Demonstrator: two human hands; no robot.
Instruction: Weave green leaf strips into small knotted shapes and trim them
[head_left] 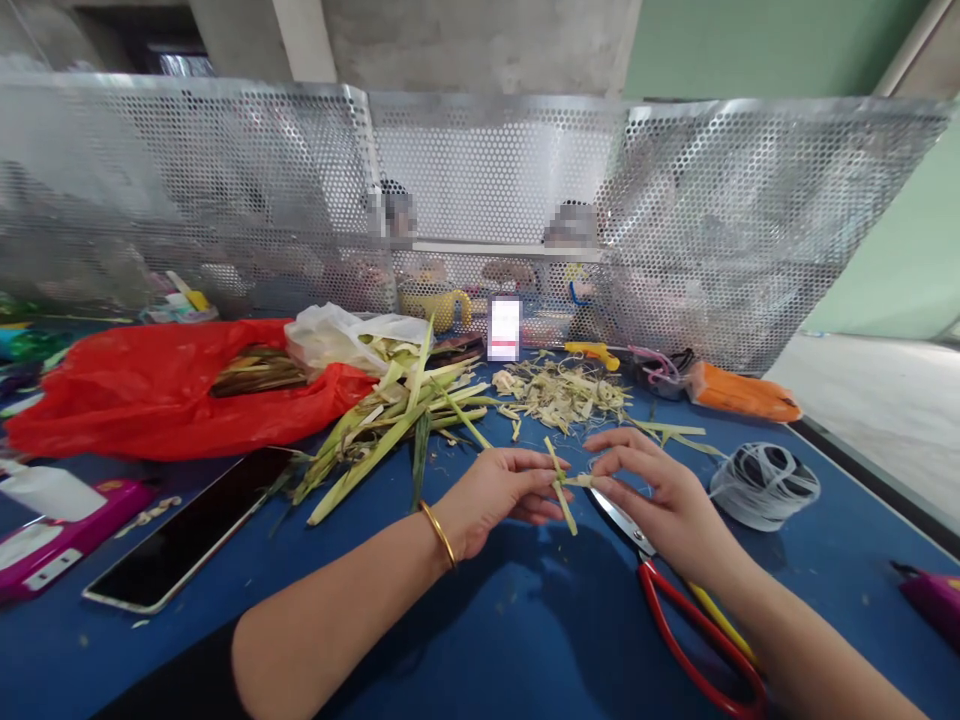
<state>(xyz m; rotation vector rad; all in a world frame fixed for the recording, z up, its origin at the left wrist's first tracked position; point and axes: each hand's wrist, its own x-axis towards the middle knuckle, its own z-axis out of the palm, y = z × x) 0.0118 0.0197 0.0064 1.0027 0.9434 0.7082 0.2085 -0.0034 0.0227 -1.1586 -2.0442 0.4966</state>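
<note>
Between the thumb and fingers of my left hand (504,490) is a pale green leaf strip (568,512), one piece crossing another at the fingertips. My right hand (660,500) pinches the short end that points to the right. Both hands are raised a little above the blue table, with shadows beneath them. Under my right hand and forearm lie scissors (654,590) with red handles, blades towards the strip. A thin yellow tool (721,622) shows partly beside them, mostly covered by my forearm.
Long green leaves (375,450) lie beside a red plastic bag (150,390). Leaf scraps (566,392) are piled behind my hands. A ball of grey cord (766,485) and an orange packet (742,392) are at right, a phone (187,530) at left. Perforated metal screens (495,160) stand behind.
</note>
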